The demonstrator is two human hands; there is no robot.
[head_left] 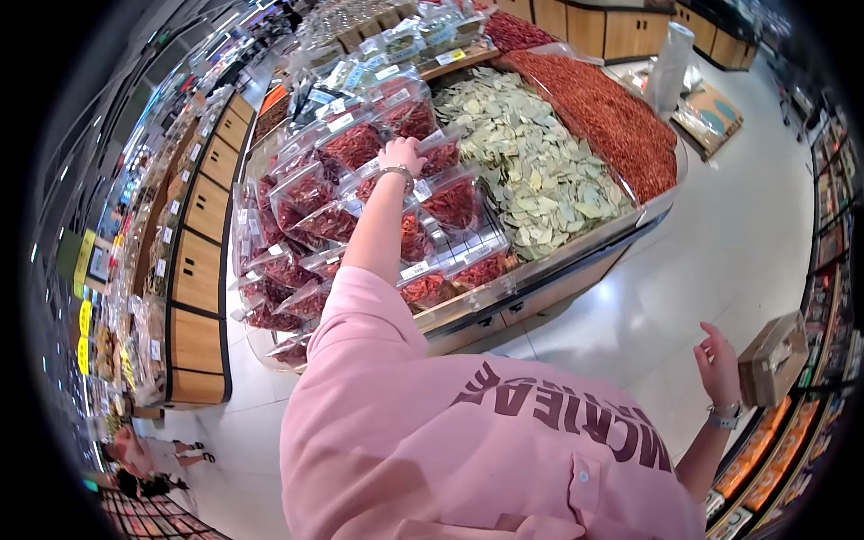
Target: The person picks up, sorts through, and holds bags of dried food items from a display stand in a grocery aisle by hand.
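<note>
My left hand point(402, 156) reaches out over a display of clear bags of dried red chillies. Its fingers curl down onto the top of one bag of dried chillies point(439, 159), and their tips are partly hidden. Around it lie more packs, among them a chilli bag point(351, 146) to the left and another chilli bag point(453, 203) nearer me. Held out at the right, my right hand point(717, 364) has its fingers apart and nothing in it. A brown cardboard box point(774, 362) is beside it, by the shelves; I see no grip on it.
Loose dried leaves point(531, 162) and a heap of red dried spice point(594, 108) fill the display's right part. A plastic bag roll point(670, 70) stands at its far corner. Wooden cabinets point(200, 270) line the left aisle, where a person point(144, 453) is visible.
</note>
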